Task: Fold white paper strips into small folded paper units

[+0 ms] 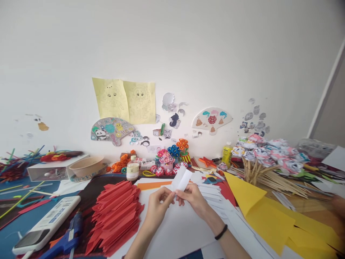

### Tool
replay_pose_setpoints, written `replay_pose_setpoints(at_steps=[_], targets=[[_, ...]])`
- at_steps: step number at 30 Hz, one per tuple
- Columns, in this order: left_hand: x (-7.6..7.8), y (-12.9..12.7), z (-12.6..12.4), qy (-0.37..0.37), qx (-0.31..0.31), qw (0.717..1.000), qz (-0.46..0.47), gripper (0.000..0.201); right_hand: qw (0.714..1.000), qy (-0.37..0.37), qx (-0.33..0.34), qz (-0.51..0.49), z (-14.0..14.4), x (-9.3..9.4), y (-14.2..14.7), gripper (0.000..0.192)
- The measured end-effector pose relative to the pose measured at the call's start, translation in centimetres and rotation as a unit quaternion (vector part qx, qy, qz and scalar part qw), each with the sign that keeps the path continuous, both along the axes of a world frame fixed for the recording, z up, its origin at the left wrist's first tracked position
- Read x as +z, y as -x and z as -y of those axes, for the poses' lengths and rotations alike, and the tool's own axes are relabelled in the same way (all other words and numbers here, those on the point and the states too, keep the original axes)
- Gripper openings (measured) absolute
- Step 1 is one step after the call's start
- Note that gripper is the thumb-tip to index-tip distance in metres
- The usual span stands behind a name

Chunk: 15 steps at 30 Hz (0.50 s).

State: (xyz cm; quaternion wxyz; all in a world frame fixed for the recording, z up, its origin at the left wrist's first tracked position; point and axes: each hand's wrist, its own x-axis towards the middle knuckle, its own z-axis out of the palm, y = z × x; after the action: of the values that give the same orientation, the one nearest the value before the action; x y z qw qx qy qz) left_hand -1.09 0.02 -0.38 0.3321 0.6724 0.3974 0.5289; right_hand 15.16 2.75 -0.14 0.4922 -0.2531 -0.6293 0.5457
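Observation:
A small strip of white paper (183, 178) with a lengthwise crease stands up between my two hands. My left hand (161, 199) pinches its lower edge between thumb and fingers. Right beside it, my right hand (192, 196) grips the same edge, the two thumbs nearly touching. Below the hands lies a large white sheet (175, 230). To the left is a thick pile of folded red paper pieces (115, 216). Several white paper strips (212, 194) lie to the right of my right hand.
Yellow paper sheets (272, 223) cover the right front. A blue glue gun (71, 233) and a white power strip (47, 225) lie at the left. Behind stand a glue bottle (132, 168), pipe-cleaner flowers (174, 151), wooden sticks (280, 181) and a bunch of paper flowers (269, 151).

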Motion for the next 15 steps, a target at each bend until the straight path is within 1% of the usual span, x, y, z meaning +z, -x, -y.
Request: replay_pose_setpoints(at_steps=[4,9,15], targets=[[0.41,0.09,0.30,-0.021,0.010,0.999,-0.027,0.032,1.000,-0.002,0.008,0.011,0.13,0.14,-0.08,0.033],[0.76,-0.06,0.64,-0.033,0.027,0.998,-0.049,0.034,1.000,-0.014,-0.001,0.024,0.19,0.26,-0.07,0.032],[0.62,-0.34,0.49,-0.032,0.031,0.997,-0.065,0.033,0.999,-0.017,-0.026,0.029,-0.12,0.08,-0.14,0.032]])
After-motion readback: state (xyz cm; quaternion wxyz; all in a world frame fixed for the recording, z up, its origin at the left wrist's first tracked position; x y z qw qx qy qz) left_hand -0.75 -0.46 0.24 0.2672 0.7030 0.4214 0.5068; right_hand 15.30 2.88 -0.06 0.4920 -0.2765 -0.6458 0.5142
